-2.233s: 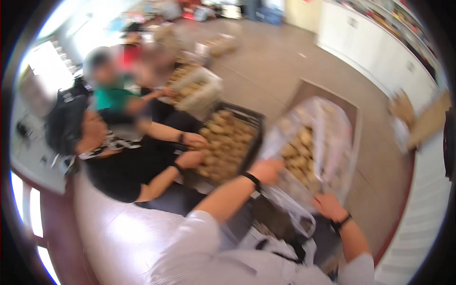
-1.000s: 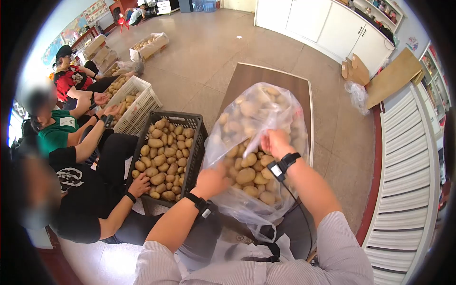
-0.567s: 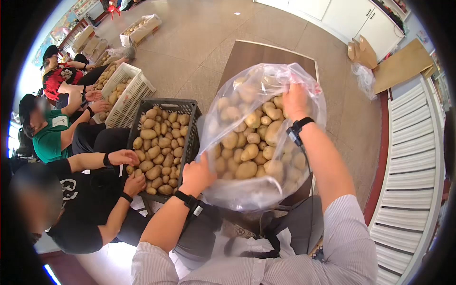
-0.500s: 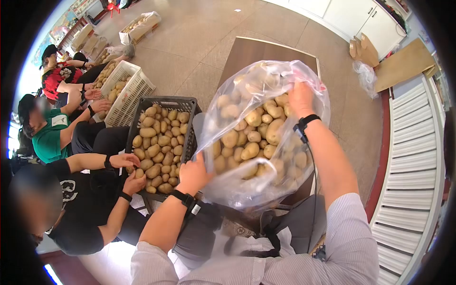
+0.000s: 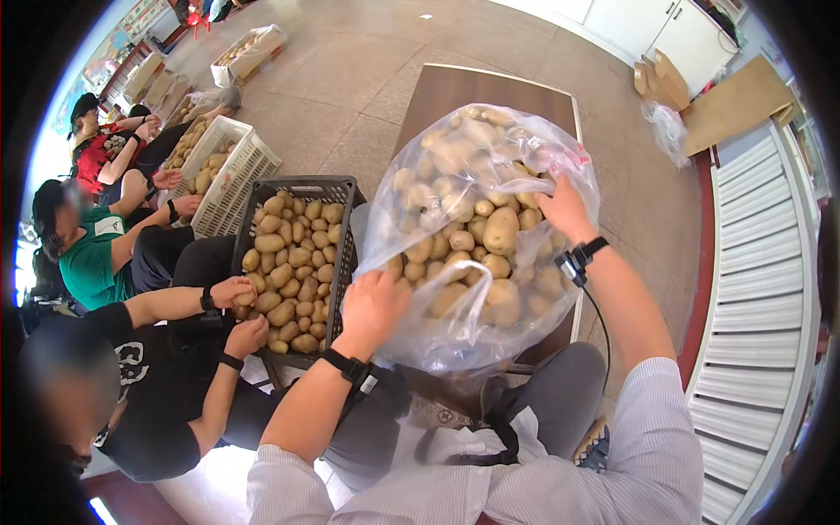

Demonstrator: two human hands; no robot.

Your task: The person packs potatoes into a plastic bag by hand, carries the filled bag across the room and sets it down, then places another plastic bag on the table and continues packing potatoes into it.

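A large clear plastic bag (image 5: 468, 346) full of potatoes (image 5: 501, 231) lies in front of me, its mouth partly open toward me. My left hand (image 5: 372, 306) is closed on the near left edge of the bag, fingers curled into the film. On the right side my right hand (image 5: 567, 210) pinches the bag's rim near a pink-red mark. Through the opening, potatoes show bare; others are seen through the film. A loose twisted strip of plastic stands up at the near side of the mouth.
The bag rests on a brown table (image 5: 464, 92). Left of it is a black crate (image 5: 350, 197) of potatoes, where a person in black holds a potato. Beyond are white crates (image 5: 254, 162) and more seated people. A white radiator (image 5: 757, 324) runs along the right.
My right hand has moved down and nearer along the rim, and film now covers more of the far potatoes. My left hand has shifted slightly up and right.
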